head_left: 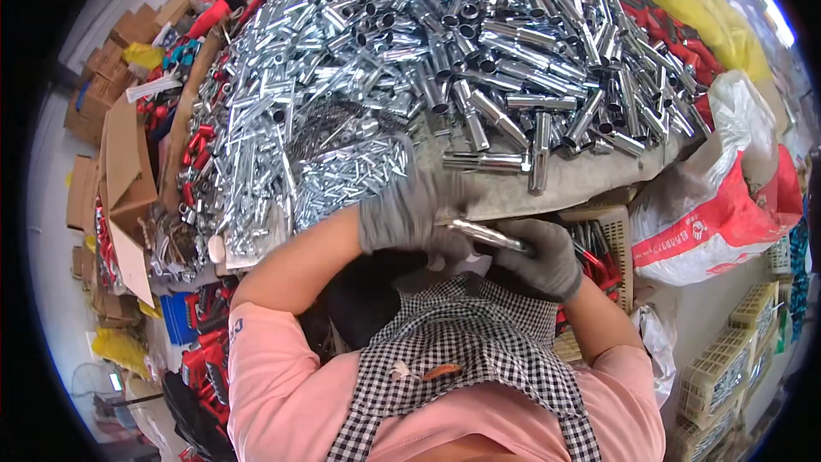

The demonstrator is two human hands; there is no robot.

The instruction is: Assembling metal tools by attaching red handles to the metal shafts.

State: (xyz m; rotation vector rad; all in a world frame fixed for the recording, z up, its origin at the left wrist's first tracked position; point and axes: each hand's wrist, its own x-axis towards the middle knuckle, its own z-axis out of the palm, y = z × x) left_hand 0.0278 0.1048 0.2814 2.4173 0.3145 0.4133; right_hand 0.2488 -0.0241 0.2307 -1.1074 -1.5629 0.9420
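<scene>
I have one metal tube [486, 234] in work, lying slantwise in front of the apron, just off the near edge of the bench [590, 185]. My right hand [543, 258], gloved in grey, is closed around its right end. My left hand [409, 216] is over the other end, but motion smears its fingers — I cannot tell whether they grip the tube or only brush it.

As for progress, I would call this one piece among very many. A large heap of loose chrome tubes [541, 103] covers the far and right parts of the bench, a few lying right by the near edge, and a pile of small metal parts [355, 173] sits to the left. Beside my right hand, a cream basket [623, 244] holds red and dark pieces [600, 274]; whether those are finished work, I cannot tell — most of the heap looks yet to be handled.
</scene>
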